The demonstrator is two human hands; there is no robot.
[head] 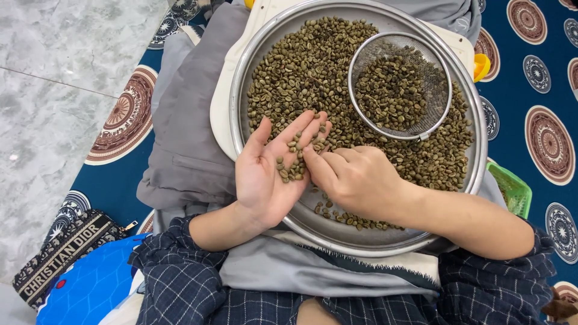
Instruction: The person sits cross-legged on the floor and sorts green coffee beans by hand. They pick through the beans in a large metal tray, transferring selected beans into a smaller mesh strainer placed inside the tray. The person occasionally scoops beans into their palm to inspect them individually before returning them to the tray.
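The left hand [265, 174] lies palm up, fingers spread, cupping a few beans [293, 164] over the pan [238, 102]. The right hand [355, 177], fingers drawn together, picks at them. A sieve [400, 86] sits beyond the right hand.

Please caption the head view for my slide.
Right hand picks through beans on the open left palm above a metal tray.

Dark navy checked sleeves [198, 271], pushed up, bare forearms, grey garment [192, 138]
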